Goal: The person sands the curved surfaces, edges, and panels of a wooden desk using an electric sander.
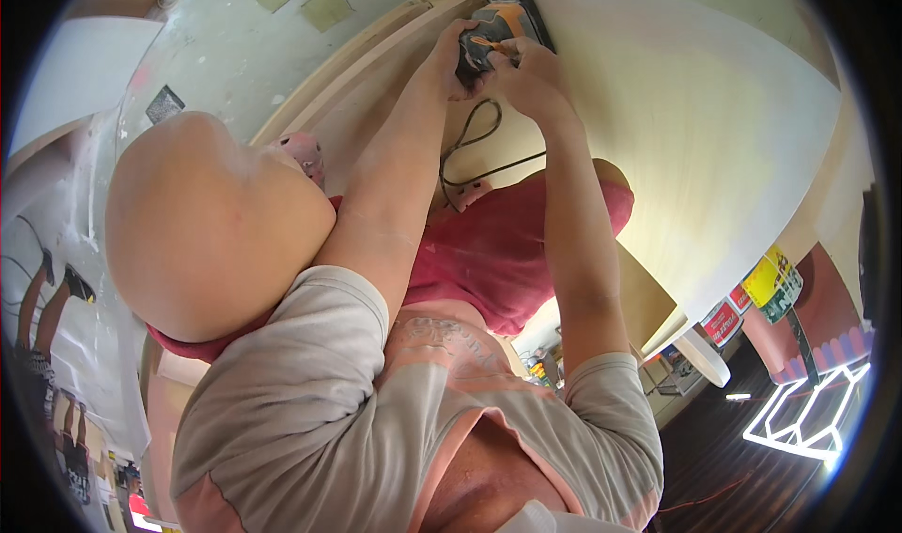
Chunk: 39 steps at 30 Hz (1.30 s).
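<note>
An orange and black power sander (510,14) with a flat rectangular base is held up over the pale curved panel, near the top of the view. My left hand (453,55) grips its side, fingers partly hidden behind the body. My right hand (528,74) is closed at the near end of the sander, thumb and fingers pinching by a small orange part (484,42); whether it is a lever or a clip is too small to tell. A black cord (479,124) loops below the hands and runs right, behind my right forearm.
The pale curved panel (695,129) spreads right, with a wooden rim (352,58) at its left. Several square sheets, among them a greenish one (326,8), lie on the dusty floor (221,58). Other people's legs (42,321) show far left. A yellow container (773,274) and hexagonal lights (808,411) are at right.
</note>
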Each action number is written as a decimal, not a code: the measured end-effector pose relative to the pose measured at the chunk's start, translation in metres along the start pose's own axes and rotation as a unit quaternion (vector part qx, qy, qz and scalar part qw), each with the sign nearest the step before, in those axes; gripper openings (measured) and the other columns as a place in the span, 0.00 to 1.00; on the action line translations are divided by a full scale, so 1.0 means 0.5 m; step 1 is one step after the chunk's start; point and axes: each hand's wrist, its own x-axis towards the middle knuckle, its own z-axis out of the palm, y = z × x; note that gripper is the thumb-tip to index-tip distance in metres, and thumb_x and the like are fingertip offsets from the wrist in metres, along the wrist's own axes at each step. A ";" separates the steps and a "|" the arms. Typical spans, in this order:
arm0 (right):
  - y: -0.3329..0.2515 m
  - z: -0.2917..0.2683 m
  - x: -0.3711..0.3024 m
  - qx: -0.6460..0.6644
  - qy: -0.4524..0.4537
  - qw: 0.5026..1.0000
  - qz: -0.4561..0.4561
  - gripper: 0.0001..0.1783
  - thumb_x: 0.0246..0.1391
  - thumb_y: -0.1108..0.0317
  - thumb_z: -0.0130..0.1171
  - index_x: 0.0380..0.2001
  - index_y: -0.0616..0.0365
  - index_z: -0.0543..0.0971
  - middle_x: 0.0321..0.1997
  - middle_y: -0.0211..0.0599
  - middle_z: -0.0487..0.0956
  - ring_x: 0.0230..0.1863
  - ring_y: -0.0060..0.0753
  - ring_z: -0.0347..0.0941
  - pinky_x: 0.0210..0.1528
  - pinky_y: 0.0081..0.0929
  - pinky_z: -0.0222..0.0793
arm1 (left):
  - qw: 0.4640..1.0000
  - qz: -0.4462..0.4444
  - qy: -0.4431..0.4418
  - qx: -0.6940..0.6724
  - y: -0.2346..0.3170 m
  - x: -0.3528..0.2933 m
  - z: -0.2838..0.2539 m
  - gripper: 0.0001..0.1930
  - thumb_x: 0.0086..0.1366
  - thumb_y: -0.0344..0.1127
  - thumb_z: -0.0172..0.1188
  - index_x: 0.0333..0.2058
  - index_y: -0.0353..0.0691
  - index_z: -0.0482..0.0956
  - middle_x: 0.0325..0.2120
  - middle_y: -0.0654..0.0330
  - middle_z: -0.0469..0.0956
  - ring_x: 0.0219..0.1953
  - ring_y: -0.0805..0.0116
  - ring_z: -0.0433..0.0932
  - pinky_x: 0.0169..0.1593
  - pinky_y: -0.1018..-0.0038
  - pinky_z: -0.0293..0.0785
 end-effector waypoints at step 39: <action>0.150 0.223 0.126 0.748 -0.162 0.644 -0.021 0.15 0.53 0.62 0.59 0.44 0.51 0.76 0.42 0.29 0.75 0.41 0.26 0.73 0.36 0.21 0.70 | 0.996 0.008 0.079 0.039 -0.008 0.014 0.006 0.23 0.54 0.64 0.51 0.24 0.50 0.76 0.15 0.70 0.72 0.14 0.76 0.67 0.17 0.82 0.61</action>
